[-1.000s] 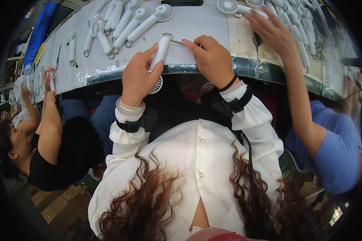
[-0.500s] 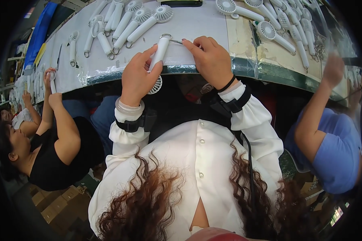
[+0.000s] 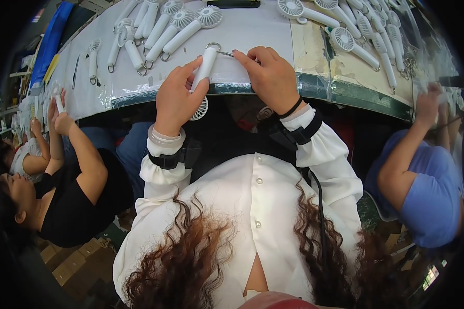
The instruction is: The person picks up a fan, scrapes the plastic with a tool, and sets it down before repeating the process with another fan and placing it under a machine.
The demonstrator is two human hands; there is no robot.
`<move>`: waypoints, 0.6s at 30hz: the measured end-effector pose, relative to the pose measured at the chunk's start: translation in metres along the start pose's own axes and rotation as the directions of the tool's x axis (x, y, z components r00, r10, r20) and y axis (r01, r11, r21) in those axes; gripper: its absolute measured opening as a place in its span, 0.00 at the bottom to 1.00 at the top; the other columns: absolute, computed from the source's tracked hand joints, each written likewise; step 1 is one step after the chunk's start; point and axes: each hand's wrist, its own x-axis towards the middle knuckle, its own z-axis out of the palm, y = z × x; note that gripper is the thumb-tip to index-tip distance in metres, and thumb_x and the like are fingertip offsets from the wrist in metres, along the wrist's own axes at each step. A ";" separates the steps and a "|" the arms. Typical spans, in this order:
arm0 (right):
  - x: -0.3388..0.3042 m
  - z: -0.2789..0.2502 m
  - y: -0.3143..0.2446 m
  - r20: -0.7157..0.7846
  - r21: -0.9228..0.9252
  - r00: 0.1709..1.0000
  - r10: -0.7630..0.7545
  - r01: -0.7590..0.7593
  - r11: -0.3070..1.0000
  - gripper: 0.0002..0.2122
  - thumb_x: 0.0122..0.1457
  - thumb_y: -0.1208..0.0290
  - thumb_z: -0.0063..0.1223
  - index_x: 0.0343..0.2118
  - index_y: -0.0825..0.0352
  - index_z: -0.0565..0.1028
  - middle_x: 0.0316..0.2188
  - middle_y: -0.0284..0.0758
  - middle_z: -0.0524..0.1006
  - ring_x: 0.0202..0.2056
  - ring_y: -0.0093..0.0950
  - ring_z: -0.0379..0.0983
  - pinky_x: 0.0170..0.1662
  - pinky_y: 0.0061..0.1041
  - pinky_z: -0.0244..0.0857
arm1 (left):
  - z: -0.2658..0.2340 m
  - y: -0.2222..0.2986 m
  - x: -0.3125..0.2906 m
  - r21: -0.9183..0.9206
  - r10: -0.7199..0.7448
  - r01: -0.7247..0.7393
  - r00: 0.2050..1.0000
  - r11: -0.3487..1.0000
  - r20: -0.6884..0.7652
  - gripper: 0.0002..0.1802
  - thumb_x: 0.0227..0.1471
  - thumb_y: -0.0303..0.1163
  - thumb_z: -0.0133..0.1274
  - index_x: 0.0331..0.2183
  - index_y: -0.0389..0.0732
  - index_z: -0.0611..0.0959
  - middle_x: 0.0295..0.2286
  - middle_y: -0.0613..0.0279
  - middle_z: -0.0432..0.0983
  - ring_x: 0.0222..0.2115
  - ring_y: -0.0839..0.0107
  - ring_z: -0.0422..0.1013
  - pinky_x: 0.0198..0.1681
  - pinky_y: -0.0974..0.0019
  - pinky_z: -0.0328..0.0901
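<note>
My left hand is closed around the handle of a white handheld fan. Its round grille head points down past the table edge, partly behind my fingers. At the handle's upper end stands a metal ring. A thin metal tool reaches from my right hand to that end, close by the ring. Thumb and index finger of this hand pinch the tool; most of it is hidden in the grip, so its exact kind does not show.
More white handheld fans lie in a group at the far left and another at the far right. A slim pen-like rod rests at the left. Co-workers sit on both sides, one in black, one in blue.
My hands, the fan and the tool hold nearly the same place. The left co-worker's hands have shifted left with a white fan; the right co-worker's hand has moved slightly lower.
</note>
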 end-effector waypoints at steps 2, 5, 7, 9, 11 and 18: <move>0.000 0.000 0.000 -0.012 0.005 1.000 -0.007 0.007 1.000 0.17 0.46 0.79 0.56 0.41 0.57 0.78 0.29 0.30 0.73 0.30 0.27 0.72 0.30 0.24 0.68 | 0.000 0.000 0.000 -0.004 -0.012 0.013 1.000 1.000 0.004 0.24 0.45 0.37 0.56 0.47 0.45 0.79 0.25 0.62 0.71 0.23 0.69 0.68 0.28 0.68 0.66; 0.000 0.000 0.000 -0.008 0.005 1.000 -0.003 0.003 1.000 0.17 0.46 0.80 0.56 0.41 0.57 0.78 0.29 0.31 0.73 0.30 0.28 0.72 0.29 0.24 0.68 | 0.000 0.001 0.000 0.001 -0.002 0.002 1.000 1.000 0.003 0.24 0.45 0.37 0.56 0.47 0.45 0.79 0.25 0.62 0.71 0.23 0.69 0.68 0.28 0.68 0.66; 0.000 0.000 0.000 -0.006 0.005 1.000 -0.001 0.001 1.000 0.16 0.47 0.80 0.56 0.41 0.57 0.78 0.29 0.31 0.73 0.30 0.28 0.72 0.29 0.24 0.68 | 0.000 0.001 0.000 0.003 0.004 -0.004 1.000 1.000 0.003 0.24 0.45 0.37 0.56 0.47 0.45 0.79 0.25 0.62 0.71 0.22 0.69 0.68 0.28 0.68 0.66; -0.001 0.000 0.001 0.019 0.009 1.000 -0.006 0.005 1.000 0.17 0.47 0.80 0.56 0.41 0.57 0.78 0.29 0.31 0.73 0.30 0.28 0.72 0.29 0.24 0.68 | 0.000 0.001 0.000 0.006 0.002 -0.002 1.000 1.000 0.002 0.24 0.45 0.37 0.56 0.47 0.45 0.79 0.25 0.62 0.71 0.22 0.69 0.68 0.28 0.68 0.66; 0.000 0.000 0.002 0.032 0.010 0.999 -0.007 0.007 1.000 0.17 0.47 0.80 0.56 0.41 0.57 0.78 0.29 0.31 0.73 0.30 0.28 0.72 0.29 0.24 0.68 | 0.000 0.002 0.000 0.007 0.001 -0.001 1.000 1.000 0.003 0.24 0.45 0.37 0.55 0.47 0.45 0.79 0.25 0.62 0.71 0.22 0.69 0.68 0.28 0.68 0.66; -0.001 -0.001 0.001 0.009 0.018 1.000 0.030 -0.030 0.999 0.18 0.46 0.80 0.56 0.42 0.56 0.78 0.29 0.31 0.73 0.30 0.28 0.72 0.28 0.24 0.68 | 0.001 0.001 -0.001 -0.005 -0.006 0.006 1.000 1.000 -0.002 0.24 0.45 0.37 0.55 0.47 0.46 0.79 0.25 0.62 0.71 0.22 0.69 0.69 0.28 0.67 0.66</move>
